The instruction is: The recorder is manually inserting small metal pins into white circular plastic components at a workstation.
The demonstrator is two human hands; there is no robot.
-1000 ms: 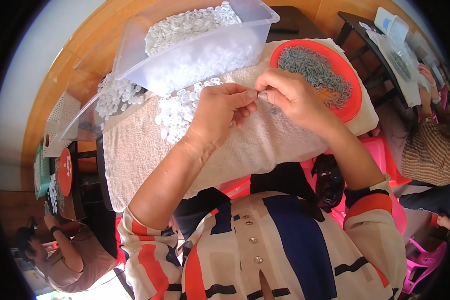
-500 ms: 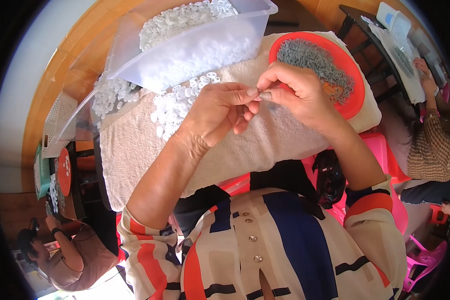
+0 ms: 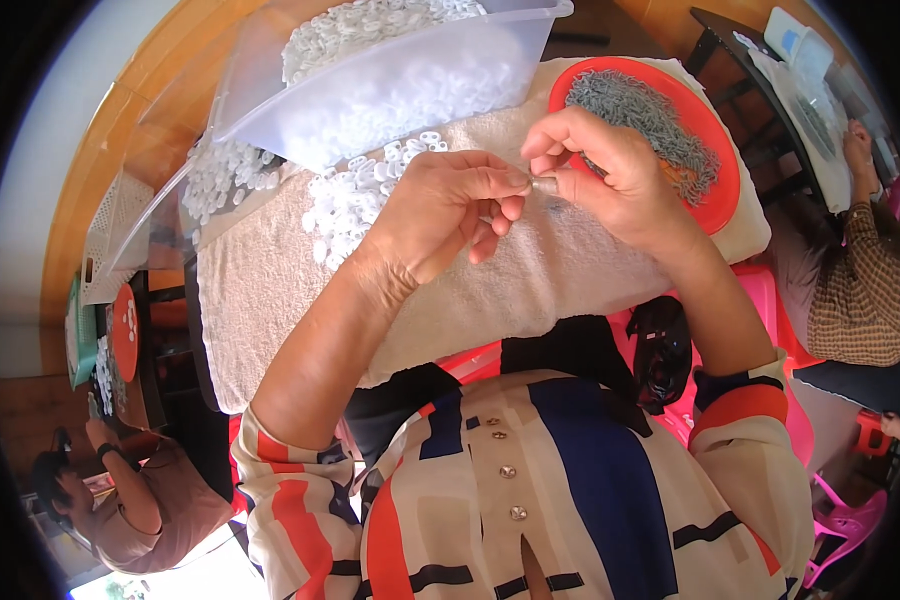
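Observation:
Over the near side of the towel-covered table, my left hand (image 3: 448,205) is closed, thumb and index finger pinched on something too small to make out. The thumb of my right hand (image 3: 615,180) presses against the left fingertips, while its index finger is lifted away and curled, apart from the thumb. Just left of my left hand lies a loose pile of small white plastic pieces (image 3: 345,210) with holes. Beyond my right hand is a red round tray (image 3: 725,205) heaped with small slim grey pieces (image 3: 635,110).
A translucent bin (image 3: 400,110) full of white pieces stands at the back of the beige towel (image 3: 270,300). More white pieces (image 3: 225,180) lie in clear plastic at left. Co-workers sit at left (image 3: 155,500) and right (image 3: 860,290). A pink chair (image 3: 755,300) is at right.
My right index finger has lifted off its thumb, opening that pinch. My left hand keeps its pinch. The whole view has shifted slightly.

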